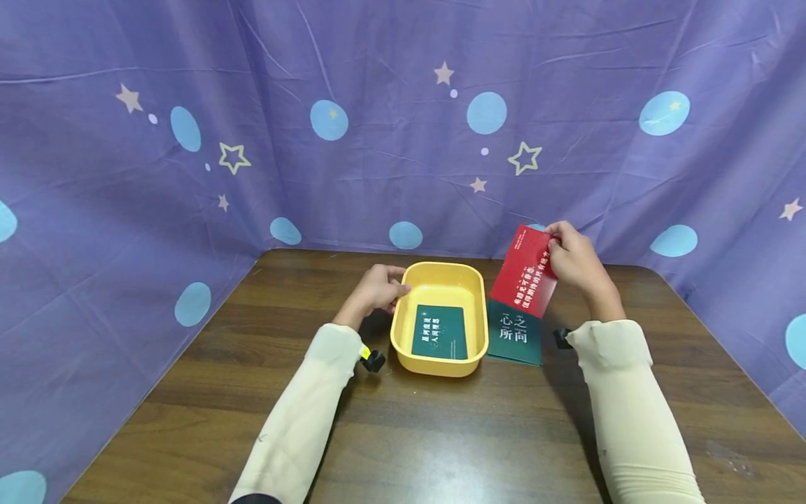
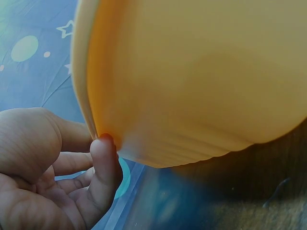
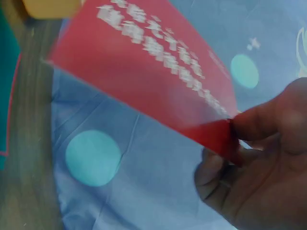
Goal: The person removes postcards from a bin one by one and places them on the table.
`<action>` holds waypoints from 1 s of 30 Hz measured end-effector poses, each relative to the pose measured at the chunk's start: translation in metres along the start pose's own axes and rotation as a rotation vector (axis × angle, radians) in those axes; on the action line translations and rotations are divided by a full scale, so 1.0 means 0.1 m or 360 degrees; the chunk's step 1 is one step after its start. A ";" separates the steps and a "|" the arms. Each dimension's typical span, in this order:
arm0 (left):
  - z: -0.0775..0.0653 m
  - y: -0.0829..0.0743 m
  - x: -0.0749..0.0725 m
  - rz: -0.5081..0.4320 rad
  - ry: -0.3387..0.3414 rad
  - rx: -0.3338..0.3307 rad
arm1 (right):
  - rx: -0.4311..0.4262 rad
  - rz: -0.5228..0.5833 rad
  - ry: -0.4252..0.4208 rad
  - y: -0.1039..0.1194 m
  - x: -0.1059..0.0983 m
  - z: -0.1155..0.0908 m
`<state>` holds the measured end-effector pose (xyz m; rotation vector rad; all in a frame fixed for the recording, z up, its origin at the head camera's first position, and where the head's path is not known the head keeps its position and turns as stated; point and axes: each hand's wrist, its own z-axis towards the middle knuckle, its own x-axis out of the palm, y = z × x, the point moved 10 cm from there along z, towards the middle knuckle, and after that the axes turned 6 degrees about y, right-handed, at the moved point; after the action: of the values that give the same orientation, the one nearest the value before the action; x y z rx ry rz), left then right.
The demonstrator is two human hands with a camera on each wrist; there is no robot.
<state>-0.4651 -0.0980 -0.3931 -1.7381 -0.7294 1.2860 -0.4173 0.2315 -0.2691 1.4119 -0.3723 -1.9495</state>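
A yellow plastic basin (image 1: 408, 350) stands on the table with a dark green card (image 1: 448, 336) lying flat inside it. My left hand (image 1: 378, 288) pinches the basin's left rim between thumb and fingers; the left wrist view shows the thumb (image 2: 106, 165) against the wall. My right hand (image 1: 571, 259) holds a red card (image 1: 524, 269) with white lettering by its upper right edge, raised and tilted. In the right wrist view the red card (image 3: 144, 81) is pinched at one corner. Below it, right of the basin, lies a green card stack (image 1: 515, 343), partly hidden by the red card.
The brown wooden table (image 1: 415, 441) reaches back to a purple-blue curtain (image 1: 390, 182) with stars and dots. A small piece of clear plastic (image 1: 730, 458) lies near the right front. Black wrist devices show on both arms.
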 end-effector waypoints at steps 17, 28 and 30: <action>0.00 0.01 0.00 -0.0002 0.0003 -0.0015 | 0.0169 0.0121 0.0656 -0.56 0.76 -0.01; 0.00 0.00 0.00 -0.0013 0.0017 -0.0010 | 0.0380 0.0332 0.0889 -0.77 1.09 -0.09; 0.00 0.00 0.00 -0.0008 0.0022 -0.0018 | 0.0395 0.0260 0.0924 -0.80 1.11 -0.09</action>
<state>-0.4652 -0.0986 -0.3934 -1.7514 -0.7342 1.2675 -0.4567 0.2156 -0.3996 1.9574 -0.4445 -1.3158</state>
